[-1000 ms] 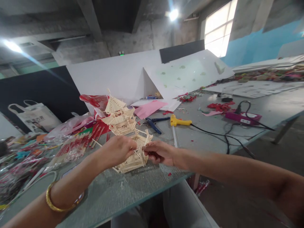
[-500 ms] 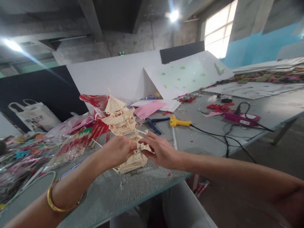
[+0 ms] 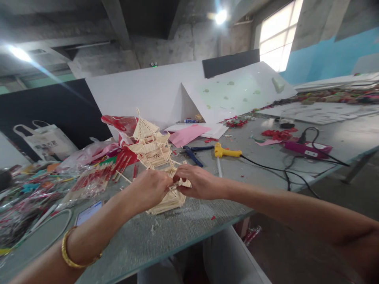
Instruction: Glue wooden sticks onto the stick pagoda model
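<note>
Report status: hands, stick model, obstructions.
Both hands, left and right, at stick model, fingers nearly meeting. Model upright on table. Glue gun lies beyond right hand, not between hands and model.

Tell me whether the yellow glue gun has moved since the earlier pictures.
No, the yellow glue gun lies in the same place beside the blue pliers on the table.

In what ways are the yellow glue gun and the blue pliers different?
The glue gun is yellow; the pliers are dark blue. The glue gun is corded, while the pliers are not. The pliers are spread in a V; the glue gun has one handle. Both lie untouched on the table.
</note>
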A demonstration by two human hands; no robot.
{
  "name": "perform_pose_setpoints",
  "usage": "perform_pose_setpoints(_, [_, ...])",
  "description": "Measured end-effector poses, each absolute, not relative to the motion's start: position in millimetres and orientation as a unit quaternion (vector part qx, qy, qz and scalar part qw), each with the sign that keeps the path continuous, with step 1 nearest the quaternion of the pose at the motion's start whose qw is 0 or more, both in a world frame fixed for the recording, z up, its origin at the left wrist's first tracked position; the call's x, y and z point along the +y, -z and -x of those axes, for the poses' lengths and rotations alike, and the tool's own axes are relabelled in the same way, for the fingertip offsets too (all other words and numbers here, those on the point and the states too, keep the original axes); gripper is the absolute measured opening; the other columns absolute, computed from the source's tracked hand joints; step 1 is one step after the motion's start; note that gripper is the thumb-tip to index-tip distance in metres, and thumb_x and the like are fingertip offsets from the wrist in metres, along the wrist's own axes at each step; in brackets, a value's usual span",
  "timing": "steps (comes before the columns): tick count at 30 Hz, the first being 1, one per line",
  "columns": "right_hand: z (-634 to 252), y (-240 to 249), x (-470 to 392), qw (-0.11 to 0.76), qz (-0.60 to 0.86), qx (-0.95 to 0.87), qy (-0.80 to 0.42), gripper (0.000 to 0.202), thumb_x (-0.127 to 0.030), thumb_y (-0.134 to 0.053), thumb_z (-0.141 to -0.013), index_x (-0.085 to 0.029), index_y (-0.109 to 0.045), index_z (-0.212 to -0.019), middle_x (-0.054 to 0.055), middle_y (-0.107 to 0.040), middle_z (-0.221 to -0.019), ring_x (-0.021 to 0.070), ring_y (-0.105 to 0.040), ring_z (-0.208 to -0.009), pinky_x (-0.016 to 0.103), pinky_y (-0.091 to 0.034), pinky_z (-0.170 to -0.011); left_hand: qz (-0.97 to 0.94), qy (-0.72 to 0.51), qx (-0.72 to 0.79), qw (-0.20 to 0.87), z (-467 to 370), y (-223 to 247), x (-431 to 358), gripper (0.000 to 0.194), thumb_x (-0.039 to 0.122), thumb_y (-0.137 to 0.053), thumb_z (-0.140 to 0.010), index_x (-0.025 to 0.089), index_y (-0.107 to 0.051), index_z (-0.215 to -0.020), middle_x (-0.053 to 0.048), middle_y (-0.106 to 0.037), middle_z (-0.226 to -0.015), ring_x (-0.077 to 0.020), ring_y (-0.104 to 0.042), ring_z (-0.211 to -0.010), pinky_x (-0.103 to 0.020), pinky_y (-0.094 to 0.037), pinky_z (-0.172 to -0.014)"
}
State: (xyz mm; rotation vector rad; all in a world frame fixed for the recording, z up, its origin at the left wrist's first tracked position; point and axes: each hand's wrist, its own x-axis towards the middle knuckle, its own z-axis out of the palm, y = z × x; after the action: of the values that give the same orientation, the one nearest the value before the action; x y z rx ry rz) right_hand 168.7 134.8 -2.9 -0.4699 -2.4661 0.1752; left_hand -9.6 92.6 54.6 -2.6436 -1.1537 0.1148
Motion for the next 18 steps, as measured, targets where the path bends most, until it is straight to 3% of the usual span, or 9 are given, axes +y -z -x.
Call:
perform_pose_setpoints(10, [-170.3,-12.6,142.0,0.238,0.151,-0.956,-0.085,0.008,-0.012,-0.053,-0.081,-0.010,-0.060,-0.086,0.007,-0.060,-0.080,0.0140,-0.052,-0.078,0.025,-0.041,-0.072,0.899,-0.060,-0.411,0.135,9.4,-52.4,92.7,0.021,0.013,-0.043,-0.082,0.014,-0.061,-0.071,-0.006,-0.067,-0.073,-0.0178,-0.063,-0.069,-0.027,-0.044,-0.060])
perform_pose_setpoints(18, [-166.7,-12.2,149.4,0.237,0.135,-0.959,-0.081,0.006,-0.014,-0.056,-0.081,-0.011,-0.061,-0.082,0.005,-0.061,-0.078,0.0131,-0.054,-0.077,0.024,-0.042,-0.071,0.897,-0.057,-0.420,0.126,9.6,-52.2,92.8,0.021,0.013,-0.043,-0.081,0.014,-0.062,-0.072,-0.006,-0.067,-0.075,-0.0180,-0.063,-0.070,-0.028,-0.046,-0.063])
